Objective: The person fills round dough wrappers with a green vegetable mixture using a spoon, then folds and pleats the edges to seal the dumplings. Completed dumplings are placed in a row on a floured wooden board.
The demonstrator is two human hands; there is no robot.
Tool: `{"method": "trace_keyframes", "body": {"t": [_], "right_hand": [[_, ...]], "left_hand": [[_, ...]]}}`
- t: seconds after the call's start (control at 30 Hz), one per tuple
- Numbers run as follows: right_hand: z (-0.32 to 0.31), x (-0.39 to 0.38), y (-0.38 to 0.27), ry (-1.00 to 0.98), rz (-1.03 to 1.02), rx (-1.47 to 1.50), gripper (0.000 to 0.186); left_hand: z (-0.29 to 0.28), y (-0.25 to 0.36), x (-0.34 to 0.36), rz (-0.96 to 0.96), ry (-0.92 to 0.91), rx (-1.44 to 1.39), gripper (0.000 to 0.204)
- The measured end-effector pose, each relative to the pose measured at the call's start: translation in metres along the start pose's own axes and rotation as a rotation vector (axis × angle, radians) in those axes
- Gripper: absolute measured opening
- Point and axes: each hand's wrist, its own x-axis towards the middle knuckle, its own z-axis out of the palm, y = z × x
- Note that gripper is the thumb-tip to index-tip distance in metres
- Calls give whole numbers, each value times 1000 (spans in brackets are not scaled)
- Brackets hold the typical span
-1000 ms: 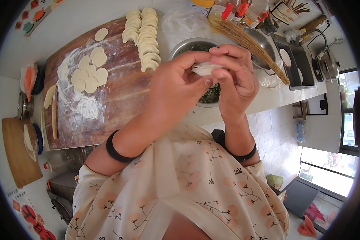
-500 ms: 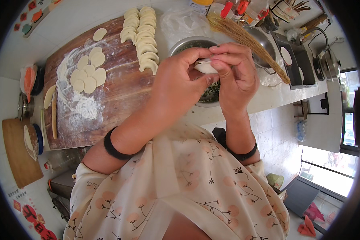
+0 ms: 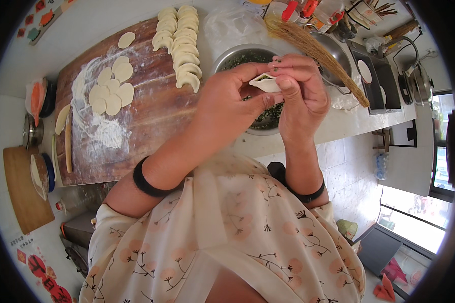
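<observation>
Both my left hand (image 3: pixel 227 101) and right hand (image 3: pixel 301 96) pinch the dumpling (image 3: pixel 265 83) over the bowl (image 3: pixel 237 53) at the board's (image 3: pixel 146 131) right edge. Its seam has narrowed since a second ago (filling shows only at the top); sealing is nearly complete.

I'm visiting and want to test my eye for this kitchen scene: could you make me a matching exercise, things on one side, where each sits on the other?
Things:
1. half-folded dumpling
2. finished dumplings
3. round flat wrappers
4. metal bowl of green filling

Places:
A. in two rows at the far end of the wooden board
B. under both hands
C. pinched between the left hand and right hand
D. by the loose flour on the board

Pairs: 1-C, 2-A, 3-D, 4-B
</observation>
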Motion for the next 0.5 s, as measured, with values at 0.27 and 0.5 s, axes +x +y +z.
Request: {"method": "trace_keyframes", "body": {"t": [0.27, 0.5], "right_hand": [[2, 1, 1, 22, 168, 92, 4], [-2, 2, 7, -27, 78, 66, 4]], "left_hand": [[-4, 6, 3, -7, 27, 139, 39], [0, -7, 11, 74, -8, 123, 33]]}}
